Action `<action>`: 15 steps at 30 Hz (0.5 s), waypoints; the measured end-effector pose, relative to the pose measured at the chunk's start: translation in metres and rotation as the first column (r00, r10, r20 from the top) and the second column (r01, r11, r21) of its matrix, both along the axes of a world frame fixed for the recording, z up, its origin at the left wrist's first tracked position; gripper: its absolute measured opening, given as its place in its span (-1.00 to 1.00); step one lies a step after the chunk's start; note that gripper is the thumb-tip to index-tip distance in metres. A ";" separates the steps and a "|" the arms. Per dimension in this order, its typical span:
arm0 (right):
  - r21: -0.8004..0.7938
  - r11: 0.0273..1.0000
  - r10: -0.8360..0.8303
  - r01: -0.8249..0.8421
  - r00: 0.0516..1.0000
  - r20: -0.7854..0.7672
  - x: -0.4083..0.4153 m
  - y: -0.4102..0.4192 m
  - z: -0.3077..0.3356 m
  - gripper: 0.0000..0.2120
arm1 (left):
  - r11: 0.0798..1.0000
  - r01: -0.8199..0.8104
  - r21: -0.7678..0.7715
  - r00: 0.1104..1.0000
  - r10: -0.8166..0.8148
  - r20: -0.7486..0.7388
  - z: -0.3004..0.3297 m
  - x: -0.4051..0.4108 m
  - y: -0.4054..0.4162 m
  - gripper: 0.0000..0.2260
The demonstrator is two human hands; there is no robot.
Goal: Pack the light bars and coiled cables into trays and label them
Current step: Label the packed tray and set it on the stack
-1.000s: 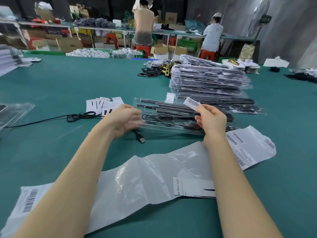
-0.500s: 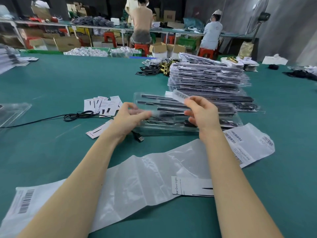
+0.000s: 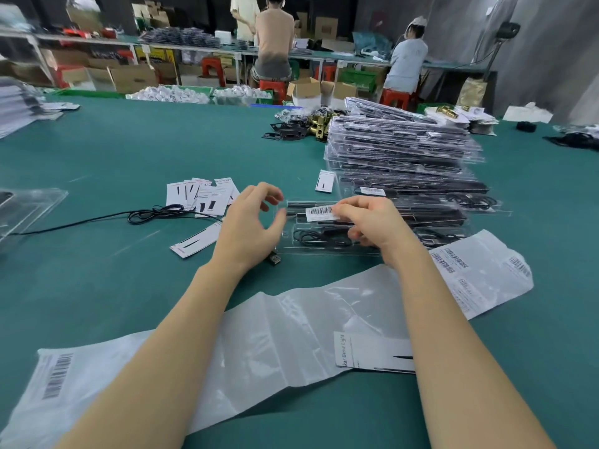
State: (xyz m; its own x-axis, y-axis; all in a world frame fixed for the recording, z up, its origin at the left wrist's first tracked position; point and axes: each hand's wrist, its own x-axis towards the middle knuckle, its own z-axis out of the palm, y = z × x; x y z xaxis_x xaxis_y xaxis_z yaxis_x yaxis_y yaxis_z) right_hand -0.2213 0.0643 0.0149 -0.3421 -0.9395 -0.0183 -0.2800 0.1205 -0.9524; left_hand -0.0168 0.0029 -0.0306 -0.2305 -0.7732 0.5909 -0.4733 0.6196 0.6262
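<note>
Green worktable (image 3: 97, 163), right hand (image 3: 376, 225) pinching barcode label (image 3: 320, 213) onto clear tray (image 3: 311, 249), left hand (image 3: 249, 225) curling at tray's end, gripping nothing visible, stacked trays (image 3: 402, 150) lying beyond the right hand

Bare green worktop (image 3: 136, 147) lies open across the far-left stretch, giving a hand free passage. Toward the right edge a tall stack of packed trays (image 3: 402, 147) blocks the way. A loose black cable (image 3: 152, 212) and scattered cards (image 3: 204, 196) clutter the middle, and plastic bags (image 3: 259, 332) cover the near edge.
</note>
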 end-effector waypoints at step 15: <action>0.055 0.994 -0.091 0.097 0.990 -0.107 0.008 -0.008 -0.012 -0.92 | 0.989 0.140 -0.047 0.986 -0.135 0.101 -0.004 0.001 0.004 -0.87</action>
State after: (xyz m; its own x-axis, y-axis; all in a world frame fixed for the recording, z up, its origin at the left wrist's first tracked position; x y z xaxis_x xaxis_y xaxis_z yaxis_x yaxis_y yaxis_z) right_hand -0.2136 0.0560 0.0033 -0.4321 -0.9012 -0.0328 -0.3619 0.2066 -0.9090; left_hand -0.0160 0.0071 -0.0349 -0.3909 -0.6977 0.6003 -0.4384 0.7146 0.5451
